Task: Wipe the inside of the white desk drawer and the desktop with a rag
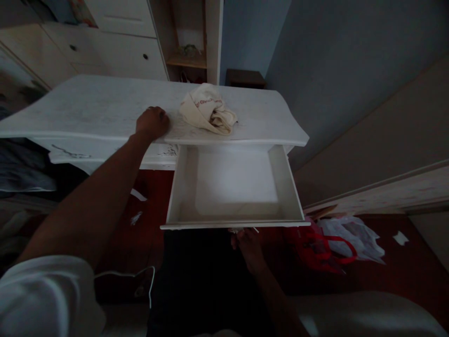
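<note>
A white drawer (238,178) is pulled far out of the white dressing table (115,100), and its pale bottom and side walls show. Below the drawer's front edge, my right hand (247,243) has its fingers curled at the drawer handle (236,230), which they partly hide. My left hand (151,124) rests as a closed fist on the tabletop near its front edge, left of the drawer. Whatever that fist may hold is hidden. Just right of it lies a crumpled cream cloth bag (208,110) with red lettering.
On the floor to the right are a red bag (317,248) and a white plastic bag (354,236). A white cable (122,274) runs at lower left. Behind the table stand white cabinets (115,51); a wall (351,61) rises on the right.
</note>
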